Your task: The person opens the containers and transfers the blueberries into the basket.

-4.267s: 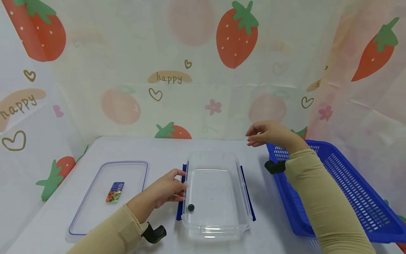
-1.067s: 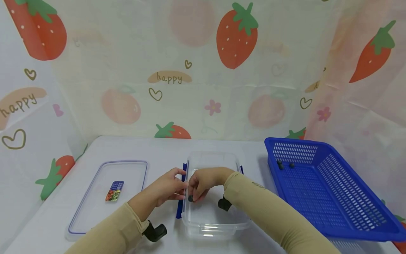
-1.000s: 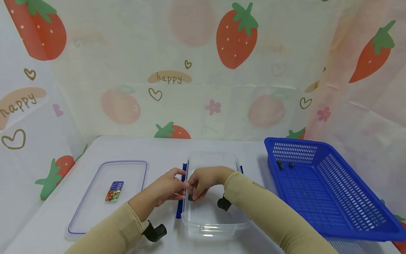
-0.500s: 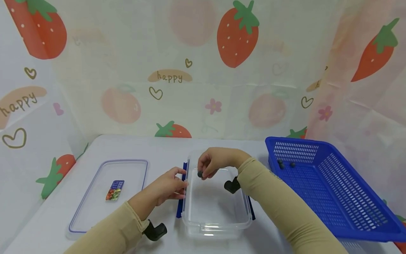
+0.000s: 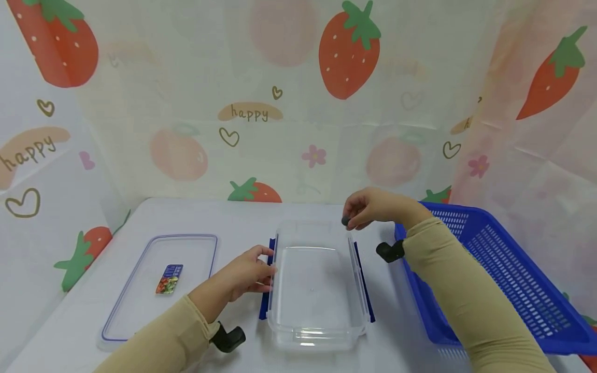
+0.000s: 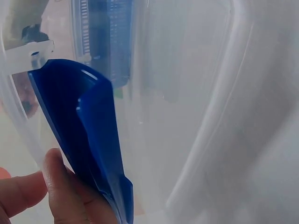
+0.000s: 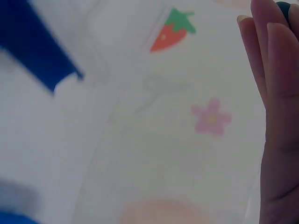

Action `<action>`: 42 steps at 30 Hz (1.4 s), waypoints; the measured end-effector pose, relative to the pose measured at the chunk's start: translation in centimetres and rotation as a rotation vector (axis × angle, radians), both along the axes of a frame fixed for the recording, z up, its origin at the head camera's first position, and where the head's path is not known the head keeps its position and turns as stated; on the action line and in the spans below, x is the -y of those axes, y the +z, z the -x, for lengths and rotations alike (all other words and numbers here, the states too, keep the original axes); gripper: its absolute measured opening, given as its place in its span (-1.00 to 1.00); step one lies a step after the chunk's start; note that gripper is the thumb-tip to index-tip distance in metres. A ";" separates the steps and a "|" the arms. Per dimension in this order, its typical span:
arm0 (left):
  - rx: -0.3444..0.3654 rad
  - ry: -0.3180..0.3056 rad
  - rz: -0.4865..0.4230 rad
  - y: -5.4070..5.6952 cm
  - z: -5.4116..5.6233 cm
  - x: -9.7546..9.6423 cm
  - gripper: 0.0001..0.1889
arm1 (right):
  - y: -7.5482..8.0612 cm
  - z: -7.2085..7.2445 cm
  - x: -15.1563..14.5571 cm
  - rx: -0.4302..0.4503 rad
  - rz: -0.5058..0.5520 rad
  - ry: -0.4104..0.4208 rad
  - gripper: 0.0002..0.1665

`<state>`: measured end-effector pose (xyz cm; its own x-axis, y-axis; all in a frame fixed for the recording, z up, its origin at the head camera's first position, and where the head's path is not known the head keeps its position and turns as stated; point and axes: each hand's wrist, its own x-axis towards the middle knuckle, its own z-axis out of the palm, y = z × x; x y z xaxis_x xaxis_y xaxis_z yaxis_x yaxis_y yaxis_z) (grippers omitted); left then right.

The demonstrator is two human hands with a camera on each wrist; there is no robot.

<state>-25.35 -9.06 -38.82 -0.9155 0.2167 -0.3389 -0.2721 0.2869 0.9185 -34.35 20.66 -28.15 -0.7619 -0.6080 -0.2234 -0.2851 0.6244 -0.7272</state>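
My right hand (image 5: 370,208) pinches a small dark ball (image 5: 345,221) between thumb and fingers. It is raised above the far right corner of a clear plastic box (image 5: 308,290), left of the blue basket. In the right wrist view the ball (image 7: 283,8) peeks out between the fingers, dark green. With thumb and fingers, my left hand (image 5: 247,274) holds the box's left rim. The left wrist view has these fingers (image 6: 65,196) at the blue side latch (image 6: 88,130), which hangs open. No ball shows inside the box.
A blue perforated basket (image 5: 508,248) stands at the right, partly behind my right forearm. On the left lies a clear lid (image 5: 135,290) with a blue seal and a colourful label (image 5: 169,279). A strawberry-printed cloth (image 5: 280,155) hangs behind the white table.
From inside the box's left side, my right hand has lifted the ball and carried it up and rightward, toward the basket. The left hand has stayed at the rim.
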 end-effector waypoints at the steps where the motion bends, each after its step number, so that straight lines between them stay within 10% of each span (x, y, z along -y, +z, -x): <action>1: 0.000 0.001 0.001 0.0 0.1 0.0 -0.53 | 0.1 0.0 -1.0 -0.012 0.005 -0.021 -0.75; 19: 0.006 0.003 -0.002 0.1 -0.2 0.2 -0.52 | -3.2 -0.1 -14.4 0.026 0.165 -0.328 -0.66; 42: 0.027 -0.006 0.001 0.2 -0.4 0.4 -0.51 | -6.6 -0.3 -17.2 0.112 0.093 -0.386 -0.61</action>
<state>-24.95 -9.45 -38.60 -0.9047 0.2219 -0.3637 -0.2950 0.2897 0.9105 -34.01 37.83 -34.75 -0.9121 -0.3034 -0.2756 0.0417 0.6001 -0.7988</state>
